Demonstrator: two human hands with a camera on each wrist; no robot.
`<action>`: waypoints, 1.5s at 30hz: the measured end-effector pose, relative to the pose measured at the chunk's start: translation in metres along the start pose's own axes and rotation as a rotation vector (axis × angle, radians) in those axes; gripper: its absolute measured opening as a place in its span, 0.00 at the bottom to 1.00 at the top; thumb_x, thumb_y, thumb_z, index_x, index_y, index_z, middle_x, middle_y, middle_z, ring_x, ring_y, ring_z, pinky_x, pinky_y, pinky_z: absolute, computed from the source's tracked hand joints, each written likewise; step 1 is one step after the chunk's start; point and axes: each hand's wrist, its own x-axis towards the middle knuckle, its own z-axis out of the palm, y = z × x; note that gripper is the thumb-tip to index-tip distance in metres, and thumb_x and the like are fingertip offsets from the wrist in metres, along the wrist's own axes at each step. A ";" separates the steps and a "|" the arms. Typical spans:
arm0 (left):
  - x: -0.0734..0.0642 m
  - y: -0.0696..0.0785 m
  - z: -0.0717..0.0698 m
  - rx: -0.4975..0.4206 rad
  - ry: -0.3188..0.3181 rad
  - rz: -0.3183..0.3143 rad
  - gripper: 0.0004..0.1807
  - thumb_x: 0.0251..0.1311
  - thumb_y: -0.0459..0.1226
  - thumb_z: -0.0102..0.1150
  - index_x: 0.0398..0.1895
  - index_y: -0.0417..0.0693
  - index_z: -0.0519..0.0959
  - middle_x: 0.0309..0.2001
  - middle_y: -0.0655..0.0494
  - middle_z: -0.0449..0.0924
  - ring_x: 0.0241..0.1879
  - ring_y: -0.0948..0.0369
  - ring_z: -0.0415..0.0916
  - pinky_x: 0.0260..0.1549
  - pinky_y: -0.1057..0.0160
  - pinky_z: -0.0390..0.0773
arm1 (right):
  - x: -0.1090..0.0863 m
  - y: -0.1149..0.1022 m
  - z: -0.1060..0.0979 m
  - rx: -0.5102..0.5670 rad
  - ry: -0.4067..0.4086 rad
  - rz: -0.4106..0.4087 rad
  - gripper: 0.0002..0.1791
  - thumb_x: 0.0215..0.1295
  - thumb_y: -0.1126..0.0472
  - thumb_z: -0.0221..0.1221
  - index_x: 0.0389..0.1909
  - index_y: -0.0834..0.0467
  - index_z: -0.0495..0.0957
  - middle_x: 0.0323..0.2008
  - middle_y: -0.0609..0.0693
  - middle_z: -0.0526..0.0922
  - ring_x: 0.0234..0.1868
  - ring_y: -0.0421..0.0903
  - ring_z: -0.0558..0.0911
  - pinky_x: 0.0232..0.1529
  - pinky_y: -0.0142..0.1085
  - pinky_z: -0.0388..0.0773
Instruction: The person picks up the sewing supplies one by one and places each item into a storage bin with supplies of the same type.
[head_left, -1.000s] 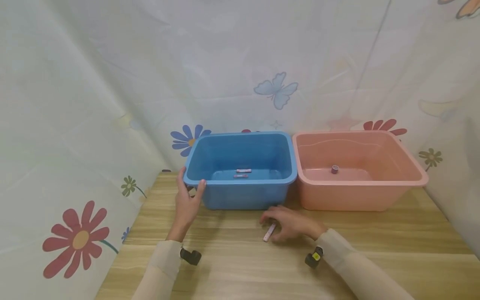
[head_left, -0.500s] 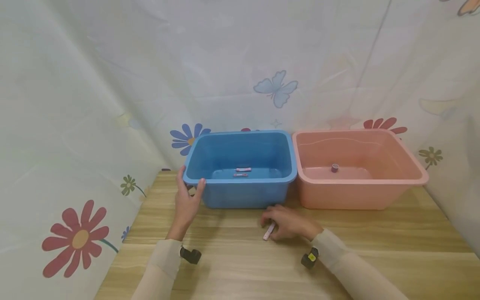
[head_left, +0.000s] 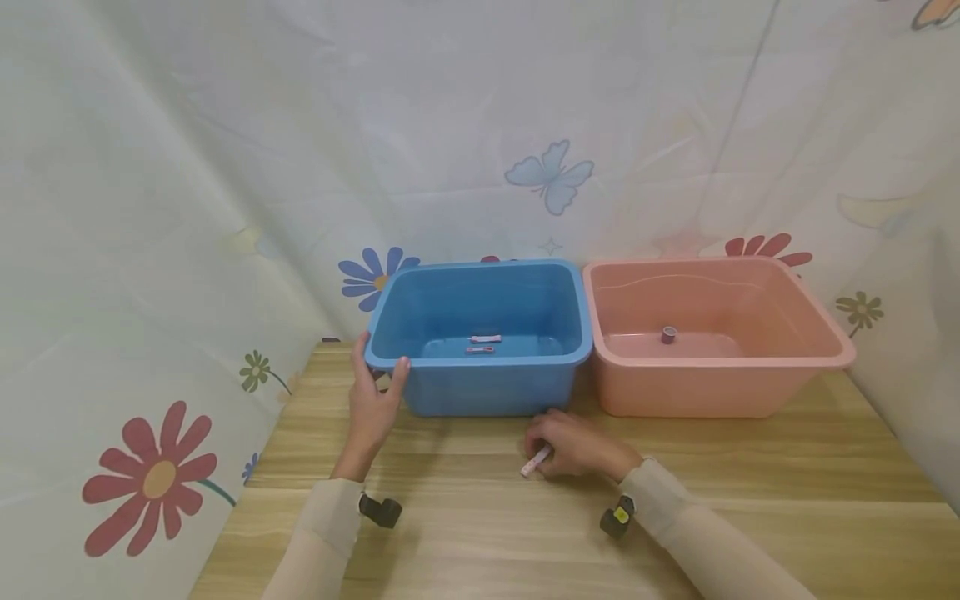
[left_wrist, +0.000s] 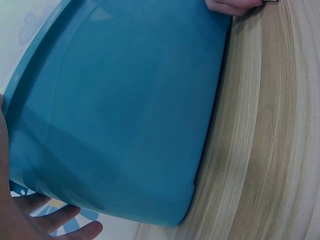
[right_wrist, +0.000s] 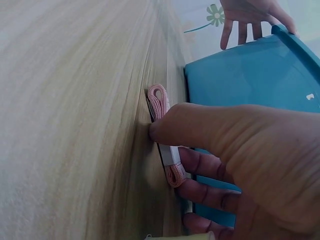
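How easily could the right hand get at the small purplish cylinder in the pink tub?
Yes, probably fairly easily: the pink tub is open on top, so the right hand could go over the front wall to the small purplish cylinder. That hand pinches a pink strip, though.

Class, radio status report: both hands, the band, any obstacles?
Left hand grips blue tub corner. Right hand pinches pink band. Nearest obstacle: blue tub, just beyond.
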 end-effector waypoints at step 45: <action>-0.001 0.002 -0.002 0.013 -0.005 -0.003 0.44 0.71 0.59 0.56 0.82 0.66 0.44 0.77 0.48 0.60 0.68 0.44 0.68 0.61 0.36 0.72 | -0.001 -0.011 -0.012 0.169 0.067 -0.079 0.08 0.61 0.60 0.72 0.36 0.45 0.83 0.33 0.37 0.78 0.38 0.41 0.75 0.40 0.33 0.72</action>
